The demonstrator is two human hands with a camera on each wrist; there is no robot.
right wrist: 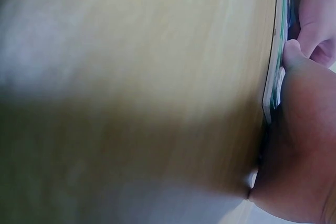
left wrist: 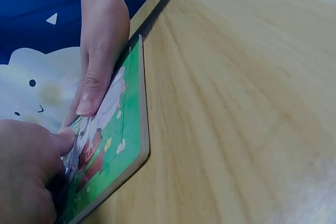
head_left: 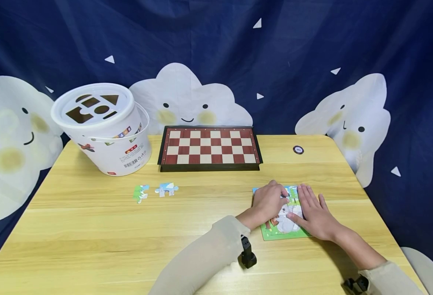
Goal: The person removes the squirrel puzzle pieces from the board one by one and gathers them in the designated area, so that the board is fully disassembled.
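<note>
Head view: the picture puzzle [head_left: 280, 235] lies flat under both my grips on the right half of the table [head_left: 128, 246], set in from the table's right edge, with my right forearm crossing part of that gap. To its left, open wood runs as far as two loose pieces, the green piece [head_left: 140, 193] and the blue piece [head_left: 166, 188]. Behind it there is room up to the chequered board [head_left: 210, 147] and the round chip [head_left: 298, 150]. My right grip [head_left: 317, 217] rests on the puzzle's right side, fingers straight and thumb spread. My left grip [head_left: 269, 200] bends over its upper left, fingers curled; I cannot tell whether they pinch a piece or only press. The puzzle shows a green lower border, a pale grey animal and small flowers. My grips cover much of its top and right side; the right wrist view catches only a thin sliver.
</note>
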